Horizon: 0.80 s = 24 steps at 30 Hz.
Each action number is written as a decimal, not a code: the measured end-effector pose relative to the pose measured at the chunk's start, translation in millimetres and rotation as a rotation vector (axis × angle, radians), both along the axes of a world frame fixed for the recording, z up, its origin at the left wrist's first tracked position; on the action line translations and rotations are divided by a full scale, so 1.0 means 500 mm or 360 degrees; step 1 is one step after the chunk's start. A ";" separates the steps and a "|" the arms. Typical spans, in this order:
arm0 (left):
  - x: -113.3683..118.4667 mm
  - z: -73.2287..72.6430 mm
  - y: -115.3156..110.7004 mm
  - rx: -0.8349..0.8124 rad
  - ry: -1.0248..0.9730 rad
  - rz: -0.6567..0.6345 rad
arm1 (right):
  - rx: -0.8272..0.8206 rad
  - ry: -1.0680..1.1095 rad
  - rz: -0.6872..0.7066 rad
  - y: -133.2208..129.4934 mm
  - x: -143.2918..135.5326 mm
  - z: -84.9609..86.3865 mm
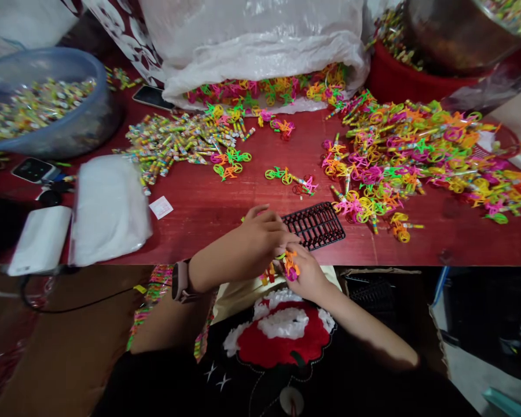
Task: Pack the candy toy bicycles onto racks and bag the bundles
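My left hand, with a watch on its wrist, reaches across in front of me at the table's edge. It overlaps my right hand, which curls around several small plastic bicycles in orange, pink and yellow. The left fingers are bent over the left end of a black slotted rack; what they grip, if anything, is hidden. A bit of yellow-green shows beside the left knuckles.
Colourful bicycles are heaped at the right, and wrapped sticks at the centre left. Around them stand a blue basin, a white sack, a red tub, plastic bags and a phone.
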<state>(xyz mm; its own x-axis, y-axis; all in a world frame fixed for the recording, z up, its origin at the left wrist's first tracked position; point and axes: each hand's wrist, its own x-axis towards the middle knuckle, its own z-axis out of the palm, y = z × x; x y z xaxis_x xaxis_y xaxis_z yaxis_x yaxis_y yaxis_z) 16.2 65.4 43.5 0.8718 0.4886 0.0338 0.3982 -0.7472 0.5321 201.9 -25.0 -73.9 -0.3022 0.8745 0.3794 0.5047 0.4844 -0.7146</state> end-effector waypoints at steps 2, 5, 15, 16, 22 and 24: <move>0.001 0.006 -0.002 -0.0005 0.0013 -0.0035 | -0.0029 -0.0028 -0.0026 0.000 -0.003 -0.006; 0.011 0.012 -0.007 0.0009 0.0057 -0.0145 | -0.0072 -0.0040 -0.0005 0.005 -0.006 -0.007; -0.001 -0.006 0.019 -0.0130 -0.0040 -0.0168 | -0.0139 0.0076 -0.0082 0.006 -0.014 0.007; 0.000 -0.009 0.018 -0.0135 -0.0054 -0.0175 | -0.0124 0.0073 -0.0092 0.005 -0.014 0.005; 0.000 -0.012 0.013 -0.0106 -0.0071 -0.0229 | -0.0087 -0.0040 -0.0078 0.002 -0.012 -0.005; -0.005 -0.011 0.010 -0.0098 -0.0113 -0.0181 | -0.0071 -0.0065 -0.0070 0.002 -0.012 -0.006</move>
